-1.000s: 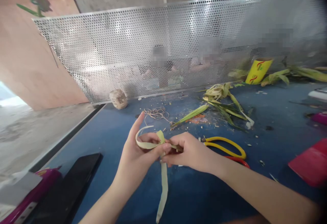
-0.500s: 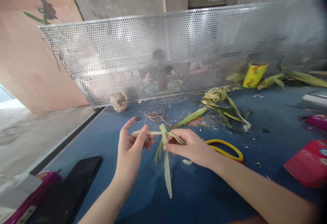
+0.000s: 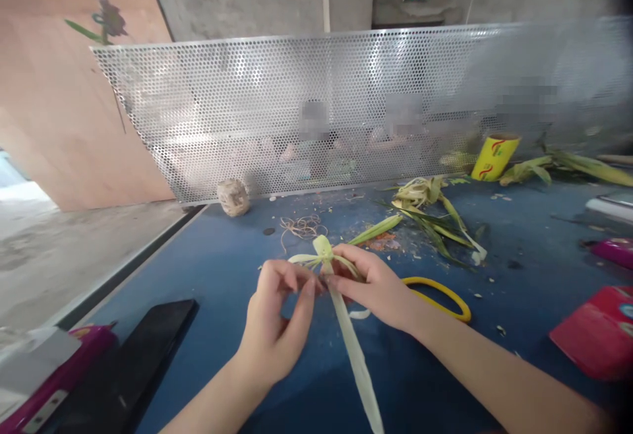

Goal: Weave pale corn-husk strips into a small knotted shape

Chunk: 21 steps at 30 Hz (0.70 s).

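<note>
A pale green bundle of corn husk strips (image 3: 324, 250) is held up over the blue table, with a folded loop at its top. Strips spread to both sides of it, and one long strip (image 3: 357, 355) hangs down toward me. My right hand (image 3: 373, 282) is closed on the bundle from the right, thumb and fingers pinching just below the fold. My left hand (image 3: 279, 312) has its fingers curled in, their tips meeting the husk below the fold. The left fingertips partly overlap the strips there.
Loose corn husks (image 3: 428, 206), tangled twine (image 3: 302, 226) and yellow-handled scissors (image 3: 440, 294) lie beyond my hands. A yellow roll (image 3: 496, 157) stands by the perforated metal screen (image 3: 277, 111). A black phone (image 3: 133, 361) lies left, a red packet (image 3: 596, 332) right. People sit behind the screen.
My left hand has moved right and its fingers have curled in to the husk. The long hanging strip now reaches lower and slants right. The view has tilted slightly.
</note>
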Available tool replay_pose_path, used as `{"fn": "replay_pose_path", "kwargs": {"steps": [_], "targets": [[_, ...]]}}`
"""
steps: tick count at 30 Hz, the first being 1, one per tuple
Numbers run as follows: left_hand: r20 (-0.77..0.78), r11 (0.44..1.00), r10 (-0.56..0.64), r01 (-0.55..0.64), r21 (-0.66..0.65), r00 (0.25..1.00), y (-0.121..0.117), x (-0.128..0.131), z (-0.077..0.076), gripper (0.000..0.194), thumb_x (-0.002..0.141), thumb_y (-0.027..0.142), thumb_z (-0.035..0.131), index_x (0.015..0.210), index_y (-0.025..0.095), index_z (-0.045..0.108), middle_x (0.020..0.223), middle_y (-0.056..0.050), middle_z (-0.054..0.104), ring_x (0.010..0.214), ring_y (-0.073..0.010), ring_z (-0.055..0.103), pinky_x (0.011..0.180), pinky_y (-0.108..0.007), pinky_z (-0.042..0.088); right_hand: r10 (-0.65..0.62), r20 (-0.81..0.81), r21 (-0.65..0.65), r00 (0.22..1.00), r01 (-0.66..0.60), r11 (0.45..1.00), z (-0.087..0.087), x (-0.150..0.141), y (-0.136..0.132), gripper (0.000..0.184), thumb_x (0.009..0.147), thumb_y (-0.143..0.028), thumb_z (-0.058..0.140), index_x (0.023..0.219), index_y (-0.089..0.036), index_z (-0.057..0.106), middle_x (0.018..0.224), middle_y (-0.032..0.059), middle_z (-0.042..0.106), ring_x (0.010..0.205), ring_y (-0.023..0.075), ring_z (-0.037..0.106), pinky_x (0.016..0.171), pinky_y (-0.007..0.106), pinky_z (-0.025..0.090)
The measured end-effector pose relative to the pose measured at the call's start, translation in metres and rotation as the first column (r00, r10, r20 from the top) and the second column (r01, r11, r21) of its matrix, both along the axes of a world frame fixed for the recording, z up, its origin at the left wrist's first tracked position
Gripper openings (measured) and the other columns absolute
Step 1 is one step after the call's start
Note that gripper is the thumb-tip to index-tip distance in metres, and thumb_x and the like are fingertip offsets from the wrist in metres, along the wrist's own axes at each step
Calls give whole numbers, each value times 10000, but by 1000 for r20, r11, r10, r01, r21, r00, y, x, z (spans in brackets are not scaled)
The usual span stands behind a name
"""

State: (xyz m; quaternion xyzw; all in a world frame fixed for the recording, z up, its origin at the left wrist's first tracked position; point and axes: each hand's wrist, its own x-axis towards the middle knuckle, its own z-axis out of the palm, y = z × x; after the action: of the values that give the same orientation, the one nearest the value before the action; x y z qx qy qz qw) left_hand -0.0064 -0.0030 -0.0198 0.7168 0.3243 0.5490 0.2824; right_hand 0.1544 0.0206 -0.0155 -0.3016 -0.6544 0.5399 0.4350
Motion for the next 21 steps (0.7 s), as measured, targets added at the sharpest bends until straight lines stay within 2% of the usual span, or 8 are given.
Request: {"fn": "replay_pose_path", "kwargs": {"steps": [3, 5, 10, 14, 17, 19, 21], "targets": [[-94, 996, 28, -35, -79, 995, 2, -2, 0, 143, 866, 132, 456, 796, 220, 367, 939, -41, 595, 912, -157, 576, 816, -324, 444, -3, -13, -55, 1000, 2, 998, 0, -1, 0, 67, 792, -188, 558, 825, -191, 500, 597, -70, 430, 515, 70, 410, 489, 189, 355], [-28, 988, 2, -7, -153, 1000, 2, -1, 1, 130, 871, 157, 466, 826, 223, 363, 970, -43, 605, 928, -160, 589, 822, -325, 450, -1, 2, -84, 1000, 1, 996, 1, -2, 0, 65, 789, -204, 559, 796, -187, 496, 567, -72, 444, 481, 67, 413, 467, 188, 348], [215, 946, -7, 76, -314, 977, 2, 6, 3, 227, 850, 178, 527, 842, 239, 309, 873, 7, 668, 835, -135, 643, 788, -298, 477, 33, 48, -70, 998, -30, 997, 0, -1, 1, 94, 827, -250, 504, 804, -164, 533, 526, -57, 491, 419, 59, 398, 422, 189, 318], [312, 883, -57, 194, -428, 948, 6, 9, 6, 310, 796, 184, 610, 874, 240, 316, 817, 7, 706, 806, -164, 672, 749, -312, 508, 69, 92, -103, 993, -60, 993, -2, -2, 1, 144, 838, -286, 493, 813, -154, 546, 500, -49, 525, 390, 60, 418, 412, 189, 331], [361, 835, -57, 243, -494, 931, 9, 9, 7, 381, 742, 158, 667, 917, 227, 336, 752, 5, 718, 701, -158, 683, 681, -290, 527, 74, 150, -151, 986, -51, 987, -3, -3, 1, 158, 832, -296, 512, 767, -158, 554, 490, -44, 532, 377, 68, 442, 408, 193, 348], [360, 834, -40, 230, -501, 932, 10, 10, 6, 400, 727, 145, 679, 944, 218, 351, 708, 12, 718, 660, -141, 680, 659, -260, 526, 38, 220, -124, 975, -11, 992, -3, -3, 0, 163, 842, -271, 489, 737, -164, 554, 490, -43, 522, 393, 81, 470, 427, 202, 371], [346, 842, -37, 216, -494, 937, 11, 10, 5, 412, 727, 146, 679, 973, 221, 358, 703, 17, 720, 632, -141, 679, 642, -261, 530, -35, 314, -7, 949, 40, 999, -4, -2, -2, 179, 848, -236, 466, 702, -170, 546, 517, -31, 540, 438, 92, 499, 463, 209, 385]]}}
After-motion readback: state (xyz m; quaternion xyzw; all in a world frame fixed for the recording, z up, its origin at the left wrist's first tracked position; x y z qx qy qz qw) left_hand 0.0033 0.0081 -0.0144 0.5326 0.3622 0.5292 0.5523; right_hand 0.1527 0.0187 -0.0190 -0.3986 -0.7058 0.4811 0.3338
